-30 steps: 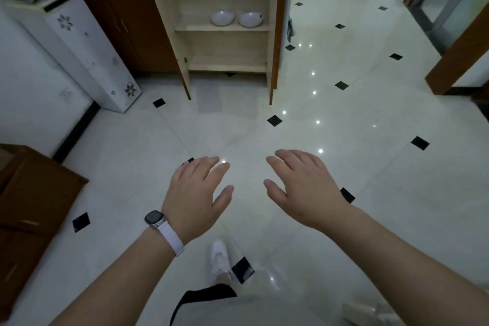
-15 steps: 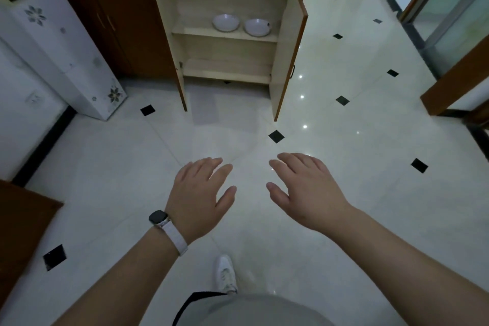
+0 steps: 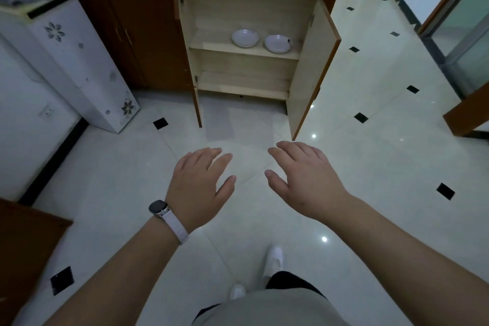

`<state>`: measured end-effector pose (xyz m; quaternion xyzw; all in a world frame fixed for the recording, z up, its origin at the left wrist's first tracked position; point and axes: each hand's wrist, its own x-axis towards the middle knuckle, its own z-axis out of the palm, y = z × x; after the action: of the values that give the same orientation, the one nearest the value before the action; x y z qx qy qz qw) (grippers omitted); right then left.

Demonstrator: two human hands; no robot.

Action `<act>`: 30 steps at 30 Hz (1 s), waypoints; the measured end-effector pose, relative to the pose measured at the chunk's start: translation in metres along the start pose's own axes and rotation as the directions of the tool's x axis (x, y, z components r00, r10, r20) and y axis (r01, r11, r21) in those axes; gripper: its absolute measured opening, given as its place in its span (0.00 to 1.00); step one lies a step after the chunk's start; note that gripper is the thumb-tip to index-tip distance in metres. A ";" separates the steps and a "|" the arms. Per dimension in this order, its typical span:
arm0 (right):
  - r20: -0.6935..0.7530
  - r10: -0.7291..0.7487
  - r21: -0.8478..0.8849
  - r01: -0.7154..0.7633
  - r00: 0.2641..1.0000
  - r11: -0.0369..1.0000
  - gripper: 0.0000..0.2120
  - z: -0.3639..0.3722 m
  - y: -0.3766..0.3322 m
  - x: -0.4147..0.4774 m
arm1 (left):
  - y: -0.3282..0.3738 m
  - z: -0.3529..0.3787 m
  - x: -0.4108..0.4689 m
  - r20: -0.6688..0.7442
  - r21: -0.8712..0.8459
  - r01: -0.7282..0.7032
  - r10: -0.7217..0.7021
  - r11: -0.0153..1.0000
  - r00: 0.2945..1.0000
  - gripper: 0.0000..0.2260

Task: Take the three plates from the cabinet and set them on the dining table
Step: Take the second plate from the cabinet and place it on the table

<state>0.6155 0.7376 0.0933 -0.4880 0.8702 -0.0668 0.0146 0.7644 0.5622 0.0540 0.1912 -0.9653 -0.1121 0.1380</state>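
Head view, looking forward and down. The left hand (image 3: 197,182) and right hand (image 3: 304,177) are held out side by side and apart, palms down, fingers relaxed, holding nothing, above a pale tiled floor (image 3: 370,167) with small black insets. A wristwatch (image 3: 158,207) sits on the left wrist. Ahead, the cabinet (image 3: 251,10) stands with both doors swung open. On its upper shelf (image 3: 211,45) lie a left plate (image 3: 245,37) and, just beside it, a right plate (image 3: 278,43), both white. A white flower-patterned appliance (image 3: 79,74) stands at left.
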 end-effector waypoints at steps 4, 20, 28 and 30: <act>0.014 0.004 0.039 -0.005 1.000 0.999 0.28 0.005 0.014 0.039 | -0.011 0.005 0.034 0.013 0.008 0.008 -0.008 1.000 1.000 0.21; 0.053 0.000 0.128 -0.007 0.999 0.992 0.24 0.013 0.152 0.246 | -0.024 0.054 0.271 0.067 0.114 0.003 -0.011 0.994 0.998 0.19; 0.059 0.030 0.097 -0.035 0.998 0.995 0.25 0.003 0.206 0.316 | -0.032 0.061 0.363 0.043 0.148 0.011 -0.018 0.989 0.999 0.21; 0.050 0.030 0.100 -0.035 0.998 0.994 0.26 0.001 0.210 0.334 | -0.040 0.062 0.380 0.044 0.152 0.012 -0.019 0.988 0.999 0.20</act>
<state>0.2625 0.5614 0.0778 -0.4738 0.8730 -0.0987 0.0612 0.4214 0.3842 0.0696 0.2062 -0.9724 -0.0438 0.1001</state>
